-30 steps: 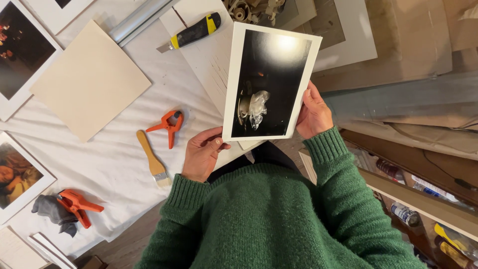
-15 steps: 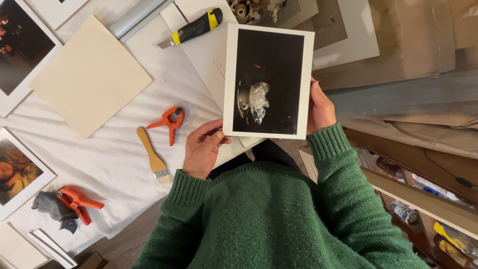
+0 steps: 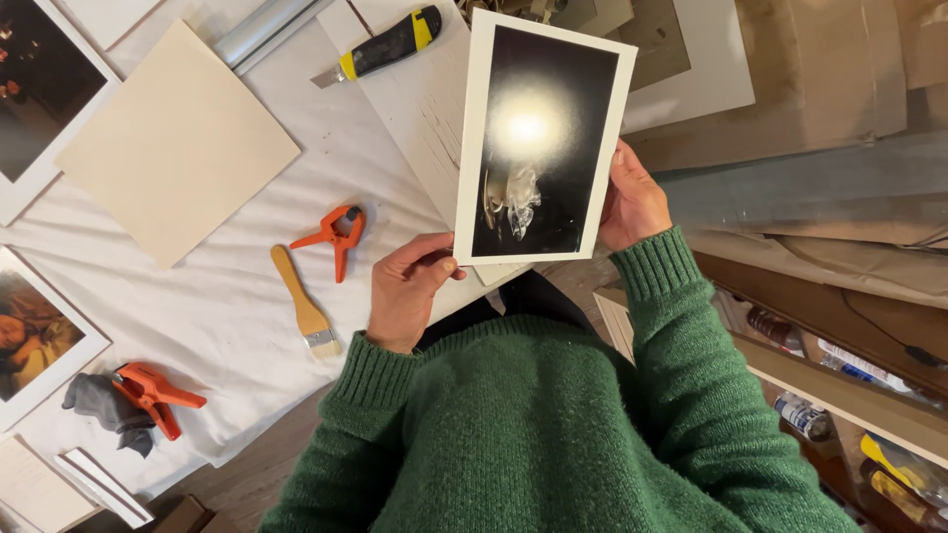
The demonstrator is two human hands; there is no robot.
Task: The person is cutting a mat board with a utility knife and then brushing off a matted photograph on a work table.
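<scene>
Head view: both hands keep the white-bordered photo print [image 3: 543, 138] raised over the bench [image 3: 217, 296], left hand [image 3: 407, 291] fingers pinching its lower corner, right hand [image 3: 632, 197] clamped on its edge. Since a moment ago it tilted, catching glare.

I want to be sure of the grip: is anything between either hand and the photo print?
Nothing visible. The left hand pinches the print at its lower left corner, and the right hand holds its right edge. Both touch it directly, above the white cloth.
</scene>
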